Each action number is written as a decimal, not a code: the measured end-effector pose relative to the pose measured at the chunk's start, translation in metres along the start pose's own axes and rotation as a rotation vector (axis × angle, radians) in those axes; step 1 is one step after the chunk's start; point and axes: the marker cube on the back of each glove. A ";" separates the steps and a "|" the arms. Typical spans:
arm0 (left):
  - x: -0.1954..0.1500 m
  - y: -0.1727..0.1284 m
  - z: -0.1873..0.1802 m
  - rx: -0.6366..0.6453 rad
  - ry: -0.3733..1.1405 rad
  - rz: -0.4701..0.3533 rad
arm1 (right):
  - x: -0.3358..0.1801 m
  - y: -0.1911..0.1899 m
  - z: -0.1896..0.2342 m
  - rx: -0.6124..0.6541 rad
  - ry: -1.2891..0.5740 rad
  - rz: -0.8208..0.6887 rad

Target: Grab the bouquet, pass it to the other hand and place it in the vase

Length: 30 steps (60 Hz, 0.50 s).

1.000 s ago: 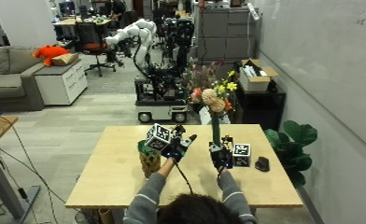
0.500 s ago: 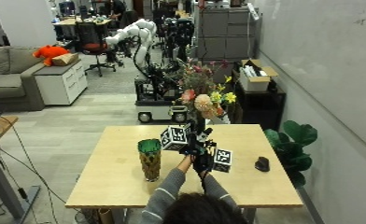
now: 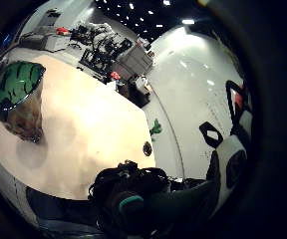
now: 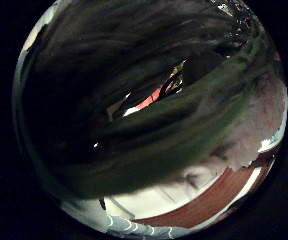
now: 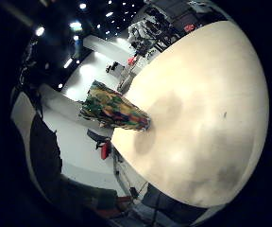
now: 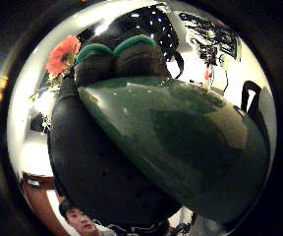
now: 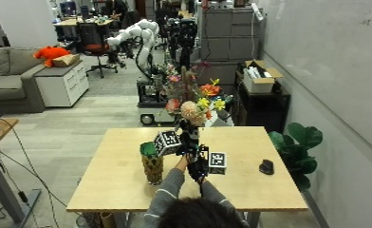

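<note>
- Both hands have come together at counter centre since a second ago, when they were working apart; the bouquet (image 7: 192,102) has shifted from 1 o'clock toward 12 o'clock and is standing upright above them.
- Left hand (image 7: 187,148) and right hand (image 7: 199,167) are meeting on the stems, left at 11 o'clock of right; both are hovering above the counter (image 7: 249,185).
- Right grip looks clamped on the green stem wrap (image 6: 181,132) in the right thumb side palm view, with fingertips (image 6: 114,49) curling over it.
- Left thumb side palm view is filling with dark stems (image 4: 149,125); left grip seems to be closing round them, so the handover is probably mid-way.
- Vase (image 7: 152,163) is standing on the counter at 9 o'clock of the hands, just beside them, mouth open and nothing in it.
- Doing it well: left grip should be holding fully before right is letting go, stems kept vertical, then lifted over the rim and lowered straight in.
- Risk: stem ends knocking the tall, narrow vase over.
- Small dark object (image 7: 266,166) is sitting at 3 o'clock, well apart, not in the way.
</note>
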 end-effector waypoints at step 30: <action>0.072 -0.125 -0.114 0.251 -0.069 0.186 | 0.003 -0.028 -0.038 -0.039 0.195 -0.095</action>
